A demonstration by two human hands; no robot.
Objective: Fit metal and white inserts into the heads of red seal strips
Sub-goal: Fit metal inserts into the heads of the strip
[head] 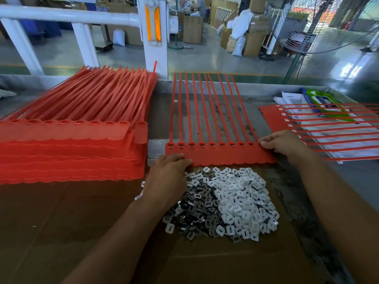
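Strip sheet [221, 155] of red seals at centre, tails fanned toward 12 o'clock, heads [211, 144] in a row at the near edge. Dark metal apparently seated in each head already, white pieces probably due next.

Right hand [285, 145] at 3 o'clock end of the row, fingers curled, pinching the sheet's edge, likely to steady or square it. Left hand [168, 175] at the 7 o'clock corner, fingers bent over the edge; gripping or merely resting, cannot tell.

Metal inserts [196, 203] and white inserts [240, 197] heaped together at 6 o'clock on cardboard [82, 222], close for quick picking.

Stack [71, 140] of unfilled sheets at 9 o'clock. Finished sheet [270, 117] at 3 o'clock, lying over papers [291, 99] and a green packet [326, 101]; printing there too blurred to read.
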